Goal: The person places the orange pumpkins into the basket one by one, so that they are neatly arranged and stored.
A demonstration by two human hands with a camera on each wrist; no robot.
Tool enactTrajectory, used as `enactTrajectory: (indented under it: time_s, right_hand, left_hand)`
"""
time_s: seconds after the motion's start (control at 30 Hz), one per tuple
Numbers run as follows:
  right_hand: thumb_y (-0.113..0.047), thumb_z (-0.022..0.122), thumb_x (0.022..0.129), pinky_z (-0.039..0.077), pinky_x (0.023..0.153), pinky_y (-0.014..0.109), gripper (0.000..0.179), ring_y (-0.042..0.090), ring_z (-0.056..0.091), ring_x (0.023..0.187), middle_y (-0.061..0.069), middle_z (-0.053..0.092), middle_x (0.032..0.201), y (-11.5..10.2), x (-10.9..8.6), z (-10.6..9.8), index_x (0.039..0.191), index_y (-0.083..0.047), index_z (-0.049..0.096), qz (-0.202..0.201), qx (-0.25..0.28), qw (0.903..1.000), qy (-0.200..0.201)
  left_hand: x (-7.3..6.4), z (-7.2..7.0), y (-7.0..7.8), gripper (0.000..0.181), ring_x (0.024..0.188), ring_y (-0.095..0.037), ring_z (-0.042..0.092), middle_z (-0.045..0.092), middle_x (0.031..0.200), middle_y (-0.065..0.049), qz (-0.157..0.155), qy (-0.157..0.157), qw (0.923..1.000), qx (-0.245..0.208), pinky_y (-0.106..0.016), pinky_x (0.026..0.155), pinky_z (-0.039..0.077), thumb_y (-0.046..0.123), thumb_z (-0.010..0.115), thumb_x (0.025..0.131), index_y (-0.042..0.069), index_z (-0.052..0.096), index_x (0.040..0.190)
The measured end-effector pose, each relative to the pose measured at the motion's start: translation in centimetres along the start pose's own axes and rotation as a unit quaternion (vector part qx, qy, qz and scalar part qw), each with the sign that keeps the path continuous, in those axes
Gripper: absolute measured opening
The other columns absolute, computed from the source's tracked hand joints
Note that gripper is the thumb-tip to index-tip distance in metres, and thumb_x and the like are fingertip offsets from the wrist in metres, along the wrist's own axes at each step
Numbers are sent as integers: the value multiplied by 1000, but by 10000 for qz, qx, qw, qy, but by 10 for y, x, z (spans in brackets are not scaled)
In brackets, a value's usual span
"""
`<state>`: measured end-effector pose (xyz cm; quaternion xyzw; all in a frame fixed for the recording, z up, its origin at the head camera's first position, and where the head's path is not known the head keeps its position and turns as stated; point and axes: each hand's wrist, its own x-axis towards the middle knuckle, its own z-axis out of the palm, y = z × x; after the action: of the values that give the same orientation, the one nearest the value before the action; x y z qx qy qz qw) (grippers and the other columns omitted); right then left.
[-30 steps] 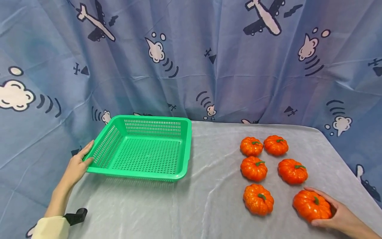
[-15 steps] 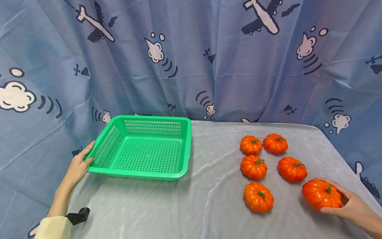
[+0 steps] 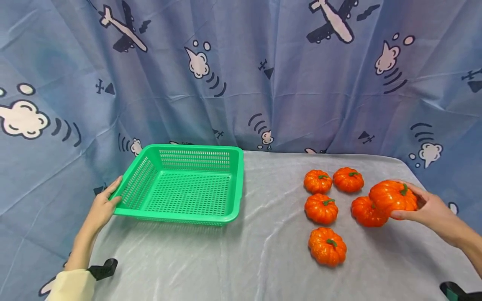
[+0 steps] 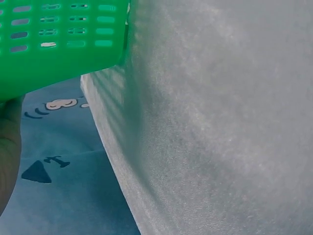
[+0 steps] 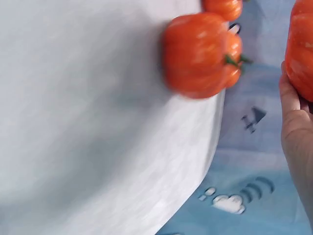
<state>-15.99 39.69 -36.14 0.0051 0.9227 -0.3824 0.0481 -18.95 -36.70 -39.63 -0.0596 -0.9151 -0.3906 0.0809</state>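
A toy pumpkin (image 3: 389,197), orange with a green stem, is raised in my right hand (image 3: 433,210), which grips it from the right with the thumb at its near side. In the head view it overlaps another pumpkin (image 3: 366,214) behind it. The right wrist view shows the held pumpkin (image 5: 302,54) cut off at the right edge. At the left, my left hand (image 3: 101,207) holds the side rim of a green plastic basket (image 3: 237,184). The basket has slotted walls and nothing inside. From the left wrist, its outer wall (image 4: 63,68) fills the top left corner.
Right of the middle, more pumpkins stand on the pale table cover (image 3: 278,251): two at the back (image 3: 318,182), one in the middle (image 3: 321,209) and one nearer (image 3: 327,247). Behind the table hangs a blue curtain (image 3: 233,104) with airplane prints.
My right hand has lifted the pumpkin from the near right of the table and carried it up and away from me, toward the back pumpkins. The left hand and basket stay put.
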Motion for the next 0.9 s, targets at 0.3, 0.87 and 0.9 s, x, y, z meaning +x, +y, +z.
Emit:
enactTrajectory:
  time_s: [0.3,0.87,0.9]
  right_hand:
    - [-12,67,90,50,72,18,69,-3,53,90,-23,50,108,-61,52,4,147,-1,29,-1010,504,9935,-135]
    - [-17,70,88,50,78,24,73,18,51,102,15,45,132,-180,137,58,150,-12,31,-1300,1520,9765,-808]
    - [-17,70,88,50,78,24,73,20,50,102,15,45,131,-185,140,61,149,-12,32,-1332,1518,9759,-825]
  left_hand:
    - [2,-1,1,56,136,-51,16,14,155,-25,-166,-14,9999,-27,-27,86,28,10,38,103,5,15,153]
    - [4,-1,-1,56,137,-51,11,11,155,-28,-192,-55,9994,-270,-57,93,28,6,37,102,2,13,152]
    - [4,0,-1,56,137,-51,10,11,155,-28,-188,-42,9993,-319,-60,96,27,4,38,102,1,13,152]
